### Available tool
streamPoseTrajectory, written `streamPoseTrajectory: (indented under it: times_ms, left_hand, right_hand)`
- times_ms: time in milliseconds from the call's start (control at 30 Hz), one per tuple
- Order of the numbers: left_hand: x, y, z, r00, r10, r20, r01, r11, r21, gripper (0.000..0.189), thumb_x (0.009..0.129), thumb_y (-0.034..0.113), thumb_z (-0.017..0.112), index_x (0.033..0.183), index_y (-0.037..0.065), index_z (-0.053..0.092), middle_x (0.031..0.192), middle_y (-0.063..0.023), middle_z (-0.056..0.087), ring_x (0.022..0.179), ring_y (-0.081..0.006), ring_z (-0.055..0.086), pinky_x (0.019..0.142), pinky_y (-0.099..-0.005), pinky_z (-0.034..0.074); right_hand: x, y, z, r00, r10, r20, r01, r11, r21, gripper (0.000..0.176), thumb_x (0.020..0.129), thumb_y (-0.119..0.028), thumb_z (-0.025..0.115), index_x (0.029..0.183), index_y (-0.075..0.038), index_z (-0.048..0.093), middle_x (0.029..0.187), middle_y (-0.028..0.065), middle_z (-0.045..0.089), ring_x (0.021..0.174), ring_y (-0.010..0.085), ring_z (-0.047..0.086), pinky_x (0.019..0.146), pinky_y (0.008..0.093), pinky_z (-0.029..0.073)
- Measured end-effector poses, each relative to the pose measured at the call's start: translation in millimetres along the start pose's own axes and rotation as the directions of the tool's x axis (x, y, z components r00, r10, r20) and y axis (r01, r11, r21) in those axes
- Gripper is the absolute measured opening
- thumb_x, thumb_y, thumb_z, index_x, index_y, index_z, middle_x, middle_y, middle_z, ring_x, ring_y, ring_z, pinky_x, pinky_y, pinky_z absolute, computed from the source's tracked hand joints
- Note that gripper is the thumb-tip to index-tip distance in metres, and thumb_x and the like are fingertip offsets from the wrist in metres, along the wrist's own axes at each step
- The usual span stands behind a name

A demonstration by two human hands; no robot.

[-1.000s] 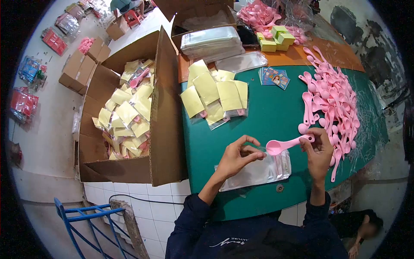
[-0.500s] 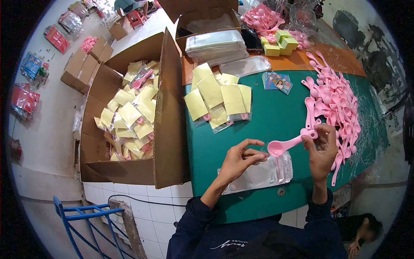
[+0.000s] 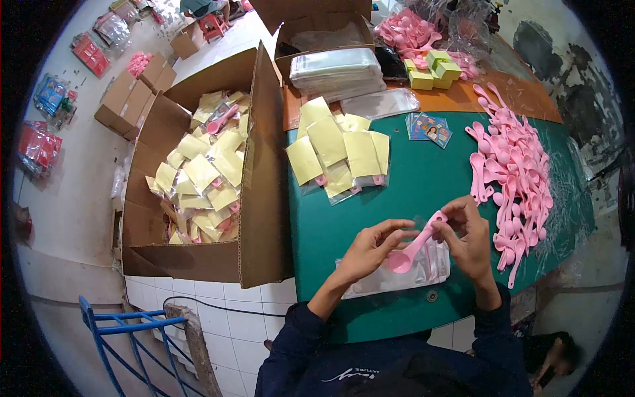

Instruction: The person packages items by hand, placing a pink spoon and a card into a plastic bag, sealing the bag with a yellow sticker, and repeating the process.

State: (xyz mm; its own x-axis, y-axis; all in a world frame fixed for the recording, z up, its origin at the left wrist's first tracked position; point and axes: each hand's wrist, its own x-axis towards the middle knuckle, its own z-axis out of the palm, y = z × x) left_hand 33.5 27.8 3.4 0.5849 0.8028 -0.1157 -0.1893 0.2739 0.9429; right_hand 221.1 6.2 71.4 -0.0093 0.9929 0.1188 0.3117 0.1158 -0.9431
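Spoon: a pink spoon (image 3: 417,241) is held in the air over the near edge of the green table (image 3: 410,192), bowl down toward 7 o'clock and handle up toward 1 o'clock.
Right hand: the right hand (image 3: 466,241) has its fingertips closed tight on the handle end.
Left hand: the left hand (image 3: 367,251) has its fingers curled narrow beside the bowl. The film there is too faint to tell whether they pinch a bag.
Below: a stack of clear bags (image 3: 397,276) lies flat under both hands.
Handling: the spoon is probably light, stiff, smooth plastic and not fragile, and the thin handle is the sure place to hold it. The bags look limp and slippery.
Nearby: a spoon pile (image 3: 512,178) at 2 o'clock, packed yellow-card bags (image 3: 337,155) at 11, and a cardboard box (image 3: 198,165) at 9.
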Motion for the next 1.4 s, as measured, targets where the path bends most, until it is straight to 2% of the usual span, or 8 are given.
streamPoseTrajectory:
  times_ms: [200,300,367,433,500,733,967,1400]
  left_hand:
    - [-3.9,15.3,-12.5,0.998,-0.059,-0.003,0.059,0.984,0.169,0.034,0.097,0.026,0.044,0.102,-0.001,0.063,0.084,-0.0033,0.062,0.075,-0.0066,0.056,0.065,-0.0222,0.047]
    - [-3.6,18.9,-15.2,0.990,-0.008,-0.144,0.035,0.982,0.186,0.031,0.097,0.023,0.043,0.101,-0.001,0.062,0.086,-0.0055,0.064,0.074,-0.0080,0.058,0.066,-0.0217,0.047]
    - [-1.0,20.9,-14.0,0.970,0.134,-0.203,-0.128,0.991,0.042,0.030,0.097,0.021,0.042,0.103,-0.002,0.061,0.090,-0.0080,0.065,0.075,-0.0095,0.060,0.068,-0.0223,0.048]
    - [-6.1,25.6,-12.4,0.948,0.218,-0.233,-0.221,0.975,0.016,0.030,0.099,0.020,0.039,0.104,-0.003,0.058,0.097,-0.0122,0.066,0.080,-0.0120,0.061,0.071,-0.0242,0.049]
    - [-7.6,22.1,-13.7,0.921,0.318,-0.224,-0.325,0.946,0.004,0.031,0.099,0.020,0.038,0.102,-0.003,0.058,0.098,-0.0129,0.066,0.081,-0.0123,0.061,0.071,-0.0247,0.049]
    - [-9.3,22.2,-22.3,0.894,0.386,-0.230,-0.383,0.922,0.058,0.031,0.099,0.020,0.039,0.100,-0.002,0.059,0.098,-0.0114,0.066,0.083,-0.0112,0.061,0.070,-0.0245,0.049]
    - [-10.1,33.3,-18.1,0.941,0.242,-0.237,-0.231,0.970,0.074,0.029,0.098,0.018,0.040,0.106,-0.003,0.058,0.098,-0.0111,0.066,0.089,-0.0140,0.063,0.077,-0.0250,0.050]
    - [-15.4,38.0,-7.7,0.972,0.107,-0.208,-0.055,0.969,0.242,0.027,0.097,0.016,0.043,0.103,-0.003,0.061,0.089,-0.0097,0.067,0.085,-0.0148,0.065,0.074,-0.0254,0.051]
  right_hand:
    - [11.2,-2.8,-7.4,0.974,-0.162,0.156,0.162,0.987,0.008,0.020,0.087,-0.018,0.061,0.092,0.000,0.054,0.088,0.0113,0.062,0.083,0.0191,0.063,0.074,0.0314,0.050]
    - [44.6,-3.1,-6.9,0.672,-0.498,0.549,0.602,0.798,-0.013,0.028,0.088,-0.029,0.058,0.092,-0.002,0.060,0.095,0.0136,0.060,0.094,0.0238,0.058,0.083,0.0358,0.046]
    - [83.2,35.5,-8.8,0.763,-0.489,0.423,0.269,0.836,0.479,0.037,0.084,-0.038,0.059,0.094,-0.002,0.062,0.101,0.0180,0.058,0.101,0.0290,0.053,0.087,0.0376,0.042]
    - [141.4,64.8,-34.8,0.972,-0.185,0.142,0.215,0.946,-0.241,0.043,0.078,-0.039,0.064,0.097,-0.001,0.062,0.104,0.0191,0.056,0.099,0.0328,0.052,0.083,0.0397,0.042]
    - [188.9,154.1,-63.2,0.927,-0.374,0.002,0.249,0.612,-0.751,0.045,0.074,-0.040,0.066,0.097,-0.001,0.061,0.096,0.0183,0.058,0.091,0.0340,0.053,0.078,0.0401,0.043]
    - [189.4,148.1,-61.0,0.979,-0.167,-0.118,0.058,0.780,-0.623,0.036,0.073,-0.021,0.069,0.097,0.001,0.055,0.084,0.0159,0.060,0.078,0.0292,0.058,0.072,0.0354,0.045]
    - [104.0,14.4,-37.2,0.986,-0.104,0.133,0.115,0.990,-0.079,0.027,0.081,-0.005,0.059,0.108,-0.005,0.056,0.087,0.0042,0.063,0.076,0.0082,0.059,0.060,0.0235,0.048]
    - [33.6,-59.0,-28.4,0.880,-0.247,0.406,0.415,0.815,-0.404,0.026,0.077,0.003,0.059,0.102,-0.004,0.061,0.089,0.0129,0.061,0.079,0.0283,0.062,0.071,0.0326,0.049]
